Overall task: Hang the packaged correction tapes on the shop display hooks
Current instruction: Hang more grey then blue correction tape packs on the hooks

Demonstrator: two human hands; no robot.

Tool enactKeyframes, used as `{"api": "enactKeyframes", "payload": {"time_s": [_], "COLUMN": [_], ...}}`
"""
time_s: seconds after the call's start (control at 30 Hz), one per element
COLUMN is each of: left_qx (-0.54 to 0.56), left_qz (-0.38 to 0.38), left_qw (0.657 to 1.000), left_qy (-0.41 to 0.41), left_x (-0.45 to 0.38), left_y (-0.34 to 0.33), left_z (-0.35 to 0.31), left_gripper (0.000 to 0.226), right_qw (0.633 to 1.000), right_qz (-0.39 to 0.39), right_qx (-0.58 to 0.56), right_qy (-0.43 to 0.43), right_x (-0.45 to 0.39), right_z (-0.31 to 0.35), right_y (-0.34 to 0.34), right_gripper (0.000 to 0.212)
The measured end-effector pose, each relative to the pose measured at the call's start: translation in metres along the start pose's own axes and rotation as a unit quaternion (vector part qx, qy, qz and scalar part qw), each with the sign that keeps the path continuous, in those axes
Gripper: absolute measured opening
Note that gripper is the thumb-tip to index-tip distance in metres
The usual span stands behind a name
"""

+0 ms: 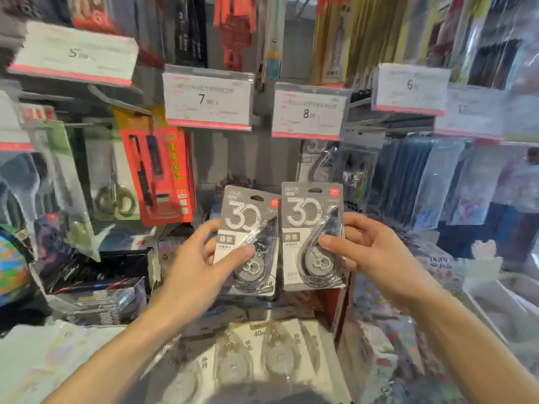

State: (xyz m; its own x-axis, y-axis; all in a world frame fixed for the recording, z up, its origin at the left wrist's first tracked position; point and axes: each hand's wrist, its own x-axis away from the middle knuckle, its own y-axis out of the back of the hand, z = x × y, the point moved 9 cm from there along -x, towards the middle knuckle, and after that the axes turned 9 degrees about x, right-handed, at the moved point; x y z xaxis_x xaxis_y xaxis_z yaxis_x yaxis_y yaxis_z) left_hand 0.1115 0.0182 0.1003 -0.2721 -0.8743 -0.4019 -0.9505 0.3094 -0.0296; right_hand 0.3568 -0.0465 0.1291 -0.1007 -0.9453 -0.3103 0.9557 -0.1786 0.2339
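Each of my hands holds one grey carded correction tape marked "30". My left hand (204, 266) grips the left pack (248, 223) with the thumb across its front; that pack leans slightly right. My right hand (370, 252) grips the right pack (309, 217), held upright, thumb on the clear blister. The two packs sit side by side, edges touching, below the price tags. Behind the right pack, similar grey packs (323, 161) hang under the "8" price tag (307, 113). The hook under the "7" price tag (208, 100) shows nothing hanging.
Red packaged goods (157, 170) and scissors packs (113, 182) hang at the left. Blue sleeved items (431, 182) hang at the right. Below my arms lie several white correction tape packs (262, 351) in a tray. Boxes (96, 275) are stacked at the lower left.
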Motion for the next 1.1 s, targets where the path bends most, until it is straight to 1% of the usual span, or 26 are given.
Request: {"api": "enactKeyframes", "payload": {"time_s": [0.1,0.23,0.4,0.57,0.77,0.87,1.1], "left_qx": [-0.015,-0.054,-0.108,-0.156,-0.172,-0.176,-0.154], "left_qz": [-0.027,-0.055,-0.078,-0.088,-0.090,-0.094,-0.095], "left_qw": [0.999,0.994,0.985,0.974,0.964,0.957,0.951], "left_qy": [-0.041,-0.077,-0.113,-0.138,-0.183,-0.209,-0.251], "left_x": [-0.002,-0.004,-0.003,-0.002,0.003,0.008,0.014], "left_y": [-0.038,-0.081,-0.110,-0.121,-0.120,-0.121,-0.116], "left_z": [-0.019,-0.045,-0.078,-0.104,-0.129,-0.146,-0.174], "left_gripper": [0.049,0.046,0.055,0.049,0.046,0.042,0.050], "right_qw": [0.999,0.995,0.989,0.984,0.982,0.978,0.969], "right_qz": [0.012,0.025,0.029,0.022,0.011,0.006,-0.020], "right_qx": [0.028,0.052,0.063,0.069,0.055,0.072,0.106], "right_qy": [0.043,0.087,0.127,0.166,0.182,0.194,0.222], "right_x": [0.005,0.006,0.002,-0.001,-0.003,-0.002,-0.002], "right_z": [0.009,0.016,0.021,0.026,0.026,0.031,0.041], "right_y": [0.042,0.094,0.130,0.141,0.139,0.133,0.117], "right_gripper": [0.043,0.033,0.035,0.035,0.037,0.036,0.039]}}
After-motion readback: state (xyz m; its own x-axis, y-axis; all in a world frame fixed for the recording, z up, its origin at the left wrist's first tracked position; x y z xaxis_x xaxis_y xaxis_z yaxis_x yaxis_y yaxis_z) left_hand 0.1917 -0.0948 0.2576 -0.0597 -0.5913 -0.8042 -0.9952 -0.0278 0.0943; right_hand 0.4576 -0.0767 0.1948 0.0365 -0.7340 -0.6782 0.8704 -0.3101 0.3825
